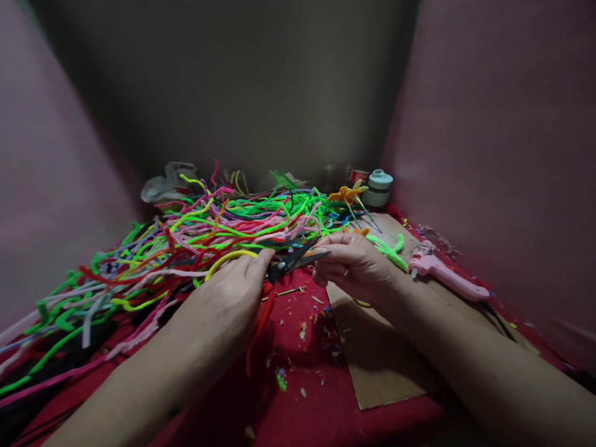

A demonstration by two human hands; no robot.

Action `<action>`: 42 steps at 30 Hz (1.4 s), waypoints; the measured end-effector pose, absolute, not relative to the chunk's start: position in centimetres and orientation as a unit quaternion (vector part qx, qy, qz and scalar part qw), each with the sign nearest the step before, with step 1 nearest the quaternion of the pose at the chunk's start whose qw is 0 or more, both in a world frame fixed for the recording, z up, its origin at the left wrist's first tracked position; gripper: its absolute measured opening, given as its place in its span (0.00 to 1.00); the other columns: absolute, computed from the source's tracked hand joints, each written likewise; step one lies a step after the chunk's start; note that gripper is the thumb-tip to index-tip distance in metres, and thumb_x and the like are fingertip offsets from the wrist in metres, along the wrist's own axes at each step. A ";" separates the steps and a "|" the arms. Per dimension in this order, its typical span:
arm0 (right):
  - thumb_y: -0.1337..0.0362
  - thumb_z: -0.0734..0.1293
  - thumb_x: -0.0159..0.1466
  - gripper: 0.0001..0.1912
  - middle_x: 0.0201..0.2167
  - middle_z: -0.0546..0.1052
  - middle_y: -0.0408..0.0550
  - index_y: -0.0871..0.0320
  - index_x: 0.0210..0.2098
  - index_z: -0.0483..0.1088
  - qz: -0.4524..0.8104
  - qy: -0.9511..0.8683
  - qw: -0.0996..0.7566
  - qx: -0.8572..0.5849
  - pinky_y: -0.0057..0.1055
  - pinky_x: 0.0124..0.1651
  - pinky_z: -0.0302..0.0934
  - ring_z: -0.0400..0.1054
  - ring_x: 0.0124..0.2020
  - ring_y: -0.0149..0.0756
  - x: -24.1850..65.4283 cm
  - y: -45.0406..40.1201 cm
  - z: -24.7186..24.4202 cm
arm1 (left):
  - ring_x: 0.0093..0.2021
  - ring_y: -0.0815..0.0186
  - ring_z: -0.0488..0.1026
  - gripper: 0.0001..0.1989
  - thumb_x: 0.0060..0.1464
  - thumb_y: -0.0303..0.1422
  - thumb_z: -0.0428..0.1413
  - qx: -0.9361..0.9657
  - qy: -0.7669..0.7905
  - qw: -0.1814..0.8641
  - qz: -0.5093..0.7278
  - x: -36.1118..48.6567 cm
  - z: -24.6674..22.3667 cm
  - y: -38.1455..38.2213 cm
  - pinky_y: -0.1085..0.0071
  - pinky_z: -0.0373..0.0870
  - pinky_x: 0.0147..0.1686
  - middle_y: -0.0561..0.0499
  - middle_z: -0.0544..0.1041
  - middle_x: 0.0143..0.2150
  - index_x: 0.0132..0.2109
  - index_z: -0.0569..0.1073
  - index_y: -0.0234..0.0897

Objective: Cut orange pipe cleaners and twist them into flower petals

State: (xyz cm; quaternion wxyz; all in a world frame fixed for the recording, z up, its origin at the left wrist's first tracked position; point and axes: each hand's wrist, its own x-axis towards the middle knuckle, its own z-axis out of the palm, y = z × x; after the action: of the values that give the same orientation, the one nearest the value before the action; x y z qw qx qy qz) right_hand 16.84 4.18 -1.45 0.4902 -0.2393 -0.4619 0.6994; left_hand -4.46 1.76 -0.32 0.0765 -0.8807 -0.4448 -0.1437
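My left hand is wrapped round a pair of black scissors, whose blades are parted and point right. A small orange bit of pipe cleaner shows between the blades, at the fingertips of my right hand. Those fingers are pinched together and hide most of what they hold. The blade tips lie close to my right fingers. A yellow loop shows behind my left hand, and a red-orange strip hangs below it.
A large heap of coloured pipe cleaners covers the left and back of the red cloth. Cardboard lies at right, with a pink glue gun and green pieces. Orange flowers and a pale jar are behind. Scraps litter the middle.
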 end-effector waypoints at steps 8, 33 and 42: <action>0.65 0.70 0.51 0.10 0.10 0.51 0.32 0.61 0.17 0.68 0.738 -0.449 0.451 -0.224 0.27 0.23 0.54 0.43 0.13 0.22 16.9 4.0 -1.2 | 0.46 0.54 0.69 0.25 0.56 0.21 0.41 -0.886 -0.422 0.132 -0.140 -4.4 -0.5 1.7 0.58 0.68 0.45 0.37 0.71 0.46 0.62 0.57 0.26; 0.69 0.69 0.50 0.06 0.10 0.56 0.33 0.61 0.19 0.68 0.755 -0.397 0.470 -0.227 0.25 0.23 0.59 0.45 0.13 0.21 17.0 4.0 -1.1 | 0.55 0.54 0.67 0.26 0.54 0.22 0.41 -0.888 -0.424 0.046 -0.170 -4.2 -1.6 2.8 0.57 0.65 0.53 0.35 0.70 0.53 0.61 0.58 0.24; 0.69 0.68 0.50 0.07 0.10 0.56 0.33 0.61 0.18 0.66 0.753 -0.403 0.468 -0.228 0.25 0.23 0.58 0.45 0.13 0.21 16.9 4.0 -1.2 | 0.48 0.55 0.72 0.25 0.53 0.20 0.41 -0.899 -0.388 0.094 -0.179 -4.8 -2.2 3.1 0.59 0.71 0.46 0.36 0.72 0.49 0.59 0.60 0.27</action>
State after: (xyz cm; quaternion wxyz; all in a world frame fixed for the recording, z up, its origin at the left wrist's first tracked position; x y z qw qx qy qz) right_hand 16.94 4.01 -1.15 0.4685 -0.2283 -0.4026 0.7525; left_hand -4.78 3.13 -2.25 0.0939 -0.8991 -0.3882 -0.1794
